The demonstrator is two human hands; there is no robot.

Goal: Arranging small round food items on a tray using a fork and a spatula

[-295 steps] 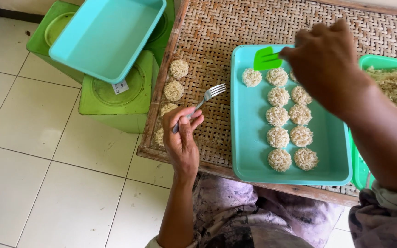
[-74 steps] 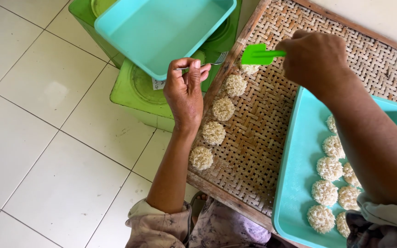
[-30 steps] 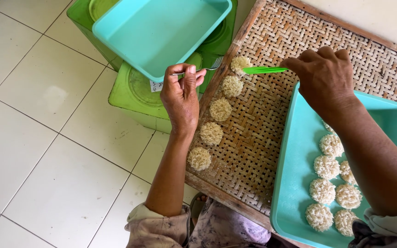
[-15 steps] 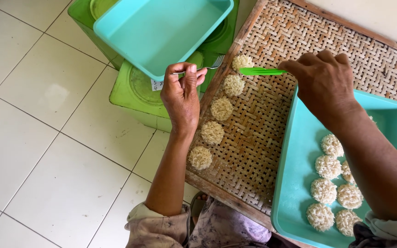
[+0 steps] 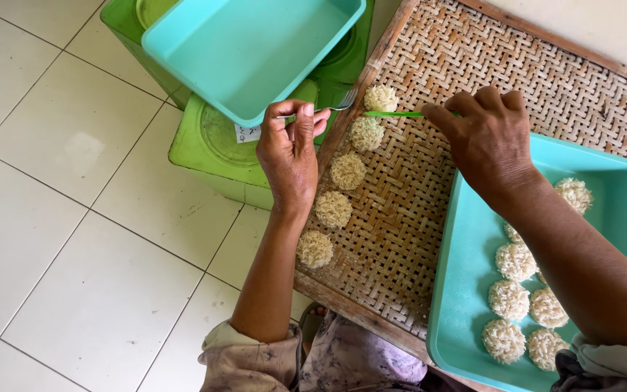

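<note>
The left hand (image 5: pixel 289 156) pinches a metal fork (image 5: pixel 332 107) and the right hand (image 5: pixel 489 141) grips a flat green plastic spatula (image 5: pixel 395 114), both closed, their tips meeting at the topmost pale noodle cake (image 5: pixel 381 97) in the row along the woven bamboo tray's (image 5: pixel 429 181) edge, apparently to steady it there.

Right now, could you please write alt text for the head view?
A left hand holds a fork and a right hand a green spatula at the farthest noodle round of five on a woven tray.
</note>
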